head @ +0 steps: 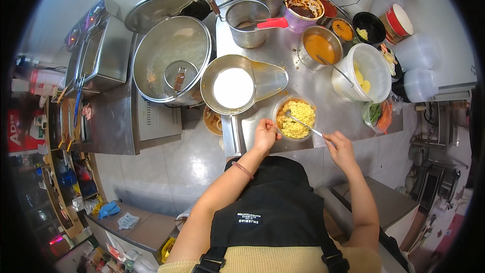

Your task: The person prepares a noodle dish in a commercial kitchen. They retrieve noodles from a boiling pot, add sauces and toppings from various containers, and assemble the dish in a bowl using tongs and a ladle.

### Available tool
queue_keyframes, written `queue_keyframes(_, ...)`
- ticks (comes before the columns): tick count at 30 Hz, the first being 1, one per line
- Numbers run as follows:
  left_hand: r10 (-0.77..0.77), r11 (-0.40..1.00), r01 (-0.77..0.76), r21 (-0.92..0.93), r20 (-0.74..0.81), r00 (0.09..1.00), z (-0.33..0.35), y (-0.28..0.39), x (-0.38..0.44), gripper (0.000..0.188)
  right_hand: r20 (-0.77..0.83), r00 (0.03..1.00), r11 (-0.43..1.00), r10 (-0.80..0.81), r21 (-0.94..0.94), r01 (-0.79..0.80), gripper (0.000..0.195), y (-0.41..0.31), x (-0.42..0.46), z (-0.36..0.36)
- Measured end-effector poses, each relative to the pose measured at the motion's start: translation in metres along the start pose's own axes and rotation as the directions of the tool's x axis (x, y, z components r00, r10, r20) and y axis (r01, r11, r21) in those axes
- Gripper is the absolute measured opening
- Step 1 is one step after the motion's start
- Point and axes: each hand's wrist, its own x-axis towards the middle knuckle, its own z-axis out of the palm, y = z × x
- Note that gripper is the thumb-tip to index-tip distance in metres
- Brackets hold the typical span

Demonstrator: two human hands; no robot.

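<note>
Yellow curly noodles [302,115] fill a round clear plastic bowl [295,138] near the front edge of the steel counter, with some reddish sauce at their rim. My right hand [340,149] grips the handle of a metal spoon [308,127], whose head rests among the noodles. At the bowl's left side is my left hand [266,135], fingers curled, its fingertips by the bowl's wall; whether they pinch the rim cannot be told. Left of the bowl stands a metal saucepan [209,98] with a bright white round inside, and a sauce-stained clear scoop-like piece [269,79] lies across its right rim.
A large steel stockpot [141,79] stands at the left, before a deep fryer [110,53]. Behind are a mesh strainer basket [248,38], a purple sauce tub [297,24] and a pot of orange sauce [320,47]. A white bucket [343,83] and a vegetable bag [379,115] stand right.
</note>
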Motion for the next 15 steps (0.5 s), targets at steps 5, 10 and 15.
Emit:
queue_keyframes(5,0.011,1.0,-0.012,0.014,0.029,1.0,-0.005,0.008,0.004,0.008,0.055,0.99,0.989,-0.127,-0.072,0.131,0.018,-0.006,0.01,0.0)
queue_keyframes(10,0.088,0.989,-0.085,0.122,-0.015,0.996,-0.01,0.007,0.012,0.007,0.134,0.972,0.907,-0.192,-0.355,0.228,0.02,0.001,0.017,-0.003)
queue_keyframes(15,0.094,0.988,-0.091,0.126,-0.016,0.995,-0.016,0.013,0.018,0.004,0.079,0.978,0.949,-0.191,-0.24,0.205,0.02,0.009,0.017,-0.014)
